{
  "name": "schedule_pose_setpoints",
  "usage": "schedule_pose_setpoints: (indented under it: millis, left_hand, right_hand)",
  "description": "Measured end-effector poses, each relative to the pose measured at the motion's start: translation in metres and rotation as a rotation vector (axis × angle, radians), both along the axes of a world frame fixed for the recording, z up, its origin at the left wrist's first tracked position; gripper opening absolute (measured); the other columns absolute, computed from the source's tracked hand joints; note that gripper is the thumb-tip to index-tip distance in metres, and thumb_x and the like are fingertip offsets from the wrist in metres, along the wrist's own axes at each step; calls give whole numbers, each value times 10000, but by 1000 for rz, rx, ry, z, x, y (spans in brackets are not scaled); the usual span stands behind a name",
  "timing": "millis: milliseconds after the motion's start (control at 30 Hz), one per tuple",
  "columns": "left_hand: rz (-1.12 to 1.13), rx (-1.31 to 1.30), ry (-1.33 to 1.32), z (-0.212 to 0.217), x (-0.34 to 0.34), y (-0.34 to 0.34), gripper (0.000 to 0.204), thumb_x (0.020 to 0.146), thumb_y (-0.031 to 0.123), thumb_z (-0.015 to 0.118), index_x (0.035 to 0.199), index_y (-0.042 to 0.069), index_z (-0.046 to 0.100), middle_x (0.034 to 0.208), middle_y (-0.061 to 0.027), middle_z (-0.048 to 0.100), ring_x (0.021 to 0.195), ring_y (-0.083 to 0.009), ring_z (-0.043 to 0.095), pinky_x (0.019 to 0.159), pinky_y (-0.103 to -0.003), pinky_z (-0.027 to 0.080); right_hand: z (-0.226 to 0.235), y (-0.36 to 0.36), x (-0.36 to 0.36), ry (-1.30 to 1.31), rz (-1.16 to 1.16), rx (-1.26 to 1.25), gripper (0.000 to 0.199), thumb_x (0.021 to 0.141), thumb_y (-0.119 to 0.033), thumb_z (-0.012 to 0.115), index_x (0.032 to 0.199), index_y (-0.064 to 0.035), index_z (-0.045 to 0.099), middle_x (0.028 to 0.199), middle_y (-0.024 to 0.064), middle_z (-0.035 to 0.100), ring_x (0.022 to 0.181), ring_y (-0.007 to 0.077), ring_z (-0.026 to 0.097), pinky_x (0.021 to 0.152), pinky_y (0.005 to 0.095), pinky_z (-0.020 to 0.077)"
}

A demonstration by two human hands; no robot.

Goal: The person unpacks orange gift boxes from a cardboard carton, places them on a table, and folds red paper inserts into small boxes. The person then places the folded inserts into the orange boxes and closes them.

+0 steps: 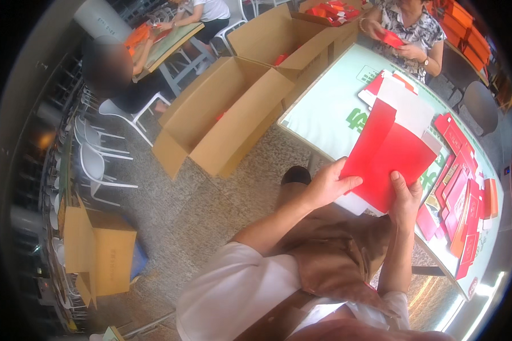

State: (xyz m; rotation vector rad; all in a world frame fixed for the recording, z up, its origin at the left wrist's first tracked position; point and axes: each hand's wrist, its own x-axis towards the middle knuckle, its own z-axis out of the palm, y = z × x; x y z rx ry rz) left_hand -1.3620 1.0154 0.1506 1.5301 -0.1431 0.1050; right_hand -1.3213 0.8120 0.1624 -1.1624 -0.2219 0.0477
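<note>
We hold a flat red card sleeve [389, 156] above the near edge of the table [324, 111], over our lap. Its long axis runs from lower left to upper right, tilted, with a white inner panel sticking out at the upper end and a white flap showing at the lower edge. The red face is plain and glossy, creased down its length.

Our left hand [327, 184] grips the lower left corner, thumb on the red face; our right hand [405, 199] pinches the lower edge from below.

On the table to the right lies a spread of flat red sleeves [458, 190]. Across the table another person [412, 28] holds a red piece. Open cardboard boxes [227, 113] stand on the floor to the left.
</note>
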Motion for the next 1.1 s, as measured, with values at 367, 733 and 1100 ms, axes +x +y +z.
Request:
schedule_pose_setpoints:
  millis: [367,733,1100]
  left_hand:
    - [363,320,-248,22,15,-8,278,909,115,709,1139,-5,610,1015,-109,721,901,-167,694,790,-306,548]
    - [83,-47,-105,4,4,-9,336,917,95,697,1191,-33,548,1118,-124,673,992,-151,627,888,-308,509]
    - [187,-49,-274,46,21,14,308,949,110,666,1205,-14,548,1110,-84,665,1012,-139,622,889,-296,509]
  right_hand:
    - [-2,19,-24,-117,-74,-390,214,964,-112,649,1144,2,663,1027,46,688,934,114,602,849,277,486]
    - [-3,11,-18,92,-26,-7,340,954,-94,647,1273,6,581,1163,68,639,1059,153,583,927,299,461]
    - [-9,9,-24,-104,214,-280,206,967,-80,628,1153,5,648,1031,18,665,934,97,586,834,267,480]
